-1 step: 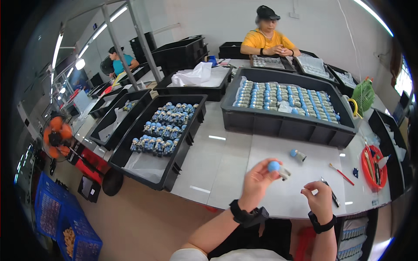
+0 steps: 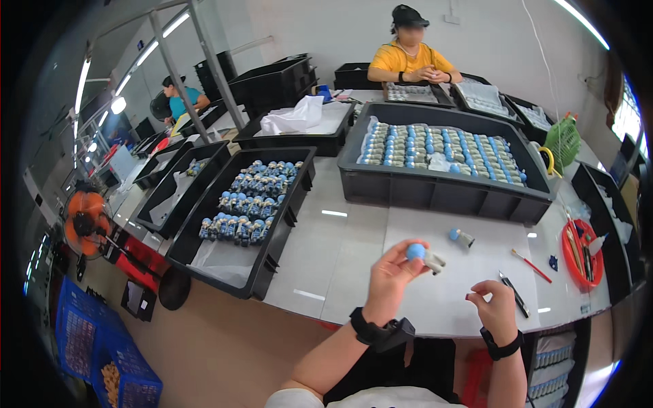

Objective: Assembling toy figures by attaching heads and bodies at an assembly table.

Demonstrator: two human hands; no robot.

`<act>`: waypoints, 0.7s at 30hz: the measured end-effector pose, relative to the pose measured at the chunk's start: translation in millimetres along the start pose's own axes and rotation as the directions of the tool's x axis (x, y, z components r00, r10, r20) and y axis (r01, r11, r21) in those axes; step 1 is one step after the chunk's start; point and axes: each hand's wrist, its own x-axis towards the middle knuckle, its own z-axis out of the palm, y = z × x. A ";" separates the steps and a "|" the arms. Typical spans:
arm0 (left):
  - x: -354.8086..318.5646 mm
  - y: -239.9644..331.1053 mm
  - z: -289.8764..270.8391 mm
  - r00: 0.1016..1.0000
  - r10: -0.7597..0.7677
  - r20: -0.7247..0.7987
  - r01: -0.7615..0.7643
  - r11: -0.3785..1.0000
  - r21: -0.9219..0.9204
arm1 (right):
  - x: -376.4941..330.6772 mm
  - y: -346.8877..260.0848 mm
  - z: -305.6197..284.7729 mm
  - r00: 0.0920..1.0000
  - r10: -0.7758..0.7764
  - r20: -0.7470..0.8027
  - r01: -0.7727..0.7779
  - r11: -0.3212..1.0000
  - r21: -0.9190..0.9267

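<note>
In my left hand point(image 2: 389, 275) I grip a small figurine point(image 2: 427, 258) with a round blue head and a pale grey body, held up over the white work surface. The fingers are closed around its head end, and its legs point right. My right hand point(image 2: 494, 309) is apart from it, lower and to the right, with thumb and forefinger pinched together. A tiny dark reddish spot shows at those fingertips, too small to name. Beyond my hands a second blue-and-grey figurine point(image 2: 462, 237) lies on its side on a white sheet point(image 2: 422, 228).
A black-handled craft knife point(image 2: 515, 295), a red-handled brush point(image 2: 532, 266) and a red basket point(image 2: 567, 253) of tools lie right. A large grey crate point(image 2: 442, 189) holds rows of figurines; a black crate point(image 2: 289, 216) stands left. Across the table sits a person point(image 2: 413, 61) in yellow.
The whole view has shifted slightly. My left hand with the figurine is a little farther left and higher; the figurine's legs show more clearly. My right hand keeps its pinch.
</note>
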 end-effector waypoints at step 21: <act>-19.6 -18.6 25.3 0.959 -0.153 0.238 0.165 0.986 -0.029 | -31.3 -22.4 6.0 0.942 0.071 0.329 -0.336 0.243 0.910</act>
